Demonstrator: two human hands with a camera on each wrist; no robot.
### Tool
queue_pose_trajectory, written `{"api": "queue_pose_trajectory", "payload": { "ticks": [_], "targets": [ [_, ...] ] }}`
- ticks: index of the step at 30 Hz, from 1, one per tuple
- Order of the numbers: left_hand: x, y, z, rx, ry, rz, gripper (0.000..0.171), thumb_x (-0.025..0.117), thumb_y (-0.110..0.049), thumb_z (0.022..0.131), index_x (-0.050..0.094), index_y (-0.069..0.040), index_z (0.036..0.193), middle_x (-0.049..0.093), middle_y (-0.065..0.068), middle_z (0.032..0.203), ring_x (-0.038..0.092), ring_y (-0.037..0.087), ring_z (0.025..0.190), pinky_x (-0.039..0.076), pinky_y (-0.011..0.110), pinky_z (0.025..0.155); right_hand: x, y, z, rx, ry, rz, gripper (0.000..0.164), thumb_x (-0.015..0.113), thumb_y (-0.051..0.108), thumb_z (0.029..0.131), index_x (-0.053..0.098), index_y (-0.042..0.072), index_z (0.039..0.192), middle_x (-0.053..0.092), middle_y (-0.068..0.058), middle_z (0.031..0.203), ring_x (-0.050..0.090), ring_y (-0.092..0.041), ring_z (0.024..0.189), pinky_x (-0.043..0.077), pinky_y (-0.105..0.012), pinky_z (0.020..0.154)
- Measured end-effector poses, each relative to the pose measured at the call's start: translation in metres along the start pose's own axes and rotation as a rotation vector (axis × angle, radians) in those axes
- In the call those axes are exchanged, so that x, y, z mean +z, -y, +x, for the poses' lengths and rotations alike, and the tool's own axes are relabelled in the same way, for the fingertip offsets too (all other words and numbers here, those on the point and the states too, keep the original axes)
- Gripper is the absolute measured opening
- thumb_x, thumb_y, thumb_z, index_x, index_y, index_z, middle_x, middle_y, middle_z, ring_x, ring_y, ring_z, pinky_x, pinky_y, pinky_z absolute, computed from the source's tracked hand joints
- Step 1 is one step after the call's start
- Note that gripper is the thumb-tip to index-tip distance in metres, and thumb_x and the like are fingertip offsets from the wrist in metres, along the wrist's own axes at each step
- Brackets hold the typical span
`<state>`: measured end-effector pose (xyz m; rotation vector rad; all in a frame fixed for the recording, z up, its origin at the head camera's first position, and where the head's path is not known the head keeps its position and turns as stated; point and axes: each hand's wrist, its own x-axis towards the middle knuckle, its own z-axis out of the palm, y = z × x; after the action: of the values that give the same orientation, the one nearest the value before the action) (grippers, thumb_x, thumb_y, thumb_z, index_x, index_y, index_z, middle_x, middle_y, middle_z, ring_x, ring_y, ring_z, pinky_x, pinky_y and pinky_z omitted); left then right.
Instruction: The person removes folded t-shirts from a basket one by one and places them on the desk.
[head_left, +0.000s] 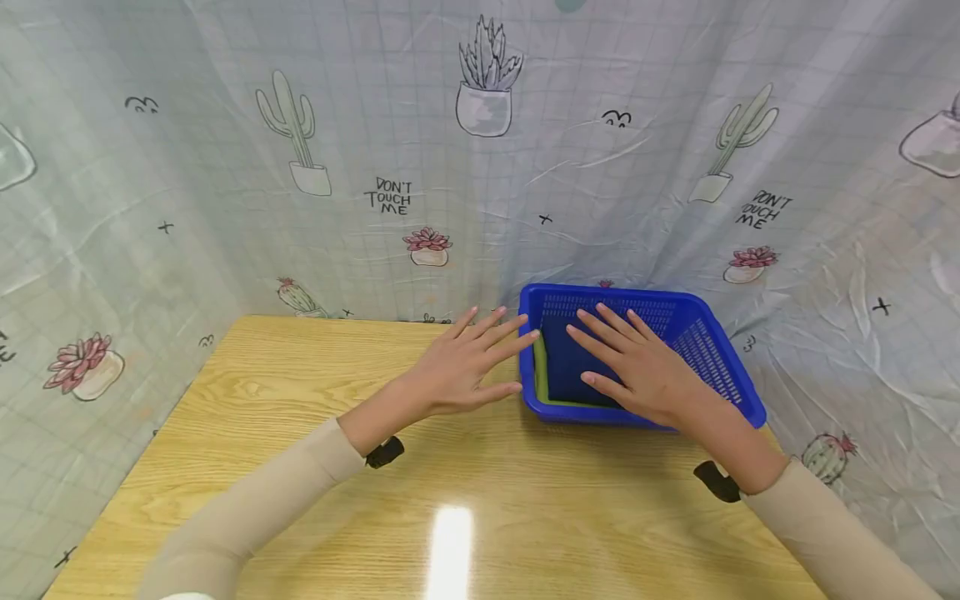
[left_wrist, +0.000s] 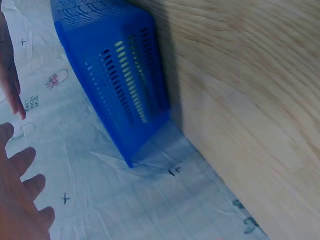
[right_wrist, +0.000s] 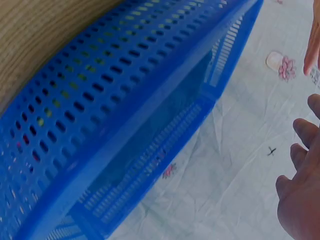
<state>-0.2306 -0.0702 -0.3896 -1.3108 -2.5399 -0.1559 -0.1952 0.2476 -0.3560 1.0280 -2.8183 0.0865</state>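
A blue plastic basket [head_left: 708,333] with slotted walls stands at the table's back right. Inside it lie a folded dark navy cloth [head_left: 566,358] and, along the left and front sides, a strip of yellow-green cloth [head_left: 541,367]. My left hand [head_left: 468,362] is spread palm down, its fingertips by the basket's left rim in the head view. My right hand [head_left: 637,367] is also spread, above the basket, overlapping the navy cloth and front rim. Both wrist views show the fingers raised over the level of the basket, holding nothing.
The wooden table [head_left: 315,467] extends left and forward of the basket. A curtain [head_left: 360,125] printed with potted plants hangs behind the table and along both sides. Each wrist carries a black strap [head_left: 386,452].
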Motion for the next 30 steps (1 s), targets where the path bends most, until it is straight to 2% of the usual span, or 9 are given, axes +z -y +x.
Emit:
{"api": "queue_pose_trajectory", "payload": {
  "ticks": [6, 13, 24, 30],
  "targets": [
    [0.002, -0.008, 0.026, -0.032, 0.063, -0.023, 0.071, 0.024, -0.071, 0.102, 0.006, -0.04, 0.164, 0.008, -0.006, 0.171, -0.002, 0.021, 0.157, 0.005, 0.054, 0.124, -0.007, -0.013, -0.003, 0.07, 0.011, -0.032, 0.063, 0.046, 0.052, 0.106, 0.033, 0.027, 0.161, 0.023, -0.01, 0.168, 0.012, -0.035, 0.156, 0.009, -0.059, 0.123],
    [0.002, -0.017, 0.053, -0.059, 0.086, -0.067, 0.072, 0.027, -0.072, 0.101, 0.002, -0.044, 0.162, 0.007, -0.007, 0.171, -0.005, 0.02, 0.157, -0.004, 0.049, 0.125, -0.012, -0.031, -0.009, 0.135, 0.022, -0.027, 0.063, 0.049, 0.052, 0.105, 0.034, 0.027, 0.161, 0.024, -0.012, 0.167, 0.013, -0.037, 0.155, 0.011, -0.059, 0.122],
    [0.001, -0.021, 0.084, -0.121, 0.105, -0.191, 0.071, 0.025, -0.073, 0.101, -0.001, -0.046, 0.161, 0.007, -0.008, 0.171, 0.002, 0.022, 0.157, -0.002, 0.048, 0.125, -0.019, -0.056, -0.012, 0.191, 0.001, -0.044, 0.068, 0.059, 0.046, 0.102, 0.034, 0.023, 0.161, 0.027, -0.018, 0.165, 0.019, -0.044, 0.151, 0.02, -0.065, 0.118],
    [-0.002, -0.023, 0.1, -0.135, 0.097, -0.233, 0.069, 0.027, -0.07, 0.102, 0.0, -0.046, 0.162, 0.01, -0.005, 0.171, 0.007, 0.025, 0.157, 0.007, 0.05, 0.125, -0.018, -0.068, -0.011, 0.225, 0.002, -0.022, 0.069, 0.056, 0.05, 0.102, 0.033, 0.022, 0.161, 0.03, -0.022, 0.163, 0.021, -0.047, 0.15, 0.023, -0.068, 0.114]
  ]
}}
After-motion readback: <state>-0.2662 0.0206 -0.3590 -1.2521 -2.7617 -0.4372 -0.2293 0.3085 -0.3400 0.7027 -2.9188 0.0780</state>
